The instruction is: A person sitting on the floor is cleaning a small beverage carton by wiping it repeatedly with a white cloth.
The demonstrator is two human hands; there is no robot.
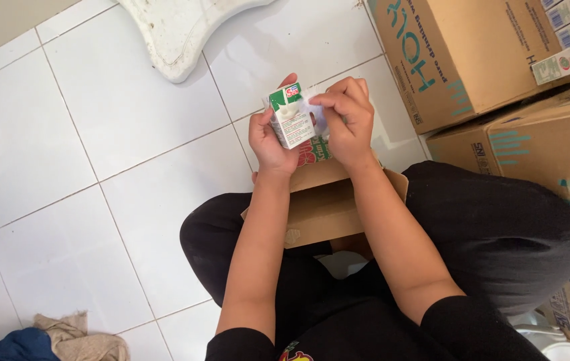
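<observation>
Black trousers [499,234] on folded legs are filling the bottom of the head view, with two bare forearms reaching up from them. Between the knees an open brown box [325,207] is sitting in the lap, its flaps standing up. Above it, the left hand [270,137] is wrapping around a small green and white carton [290,117], fingers curled behind it and the thumb pressing the near side, holding it upright over the box. The right hand [348,117] is closing its fingertips in a pinch on a small clear wrapper at the carton's upper right edge; what exactly is inside the pinch is too small to tell. A red and green pack [313,152] is peeking out just below the carton, between both hands. White floor tiles [131,134] are lying all around. Large cardboard boxes [472,60] are standing stacked at the right, and crumpled cloth [81,337] is lying at the lower left.
</observation>
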